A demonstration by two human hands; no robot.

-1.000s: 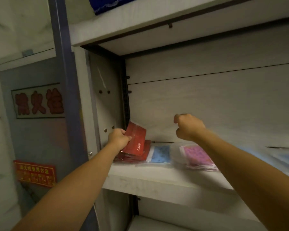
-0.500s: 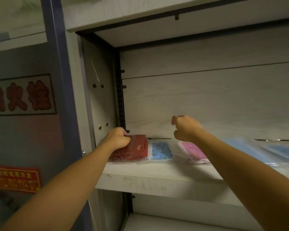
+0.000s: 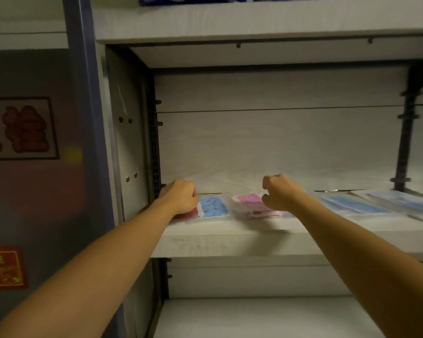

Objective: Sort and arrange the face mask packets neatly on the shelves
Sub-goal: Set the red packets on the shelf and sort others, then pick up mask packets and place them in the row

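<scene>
Fingers of the left hand curl down over the red packets at the left end of the shelf, hard against the side panel; whether they grip or only press, I cannot tell. Right hand hovers as an empty fist above the pink packets. Pale blue packets spread along the shelf toward its right end. A small blue packet lies between red and pink.
</scene>
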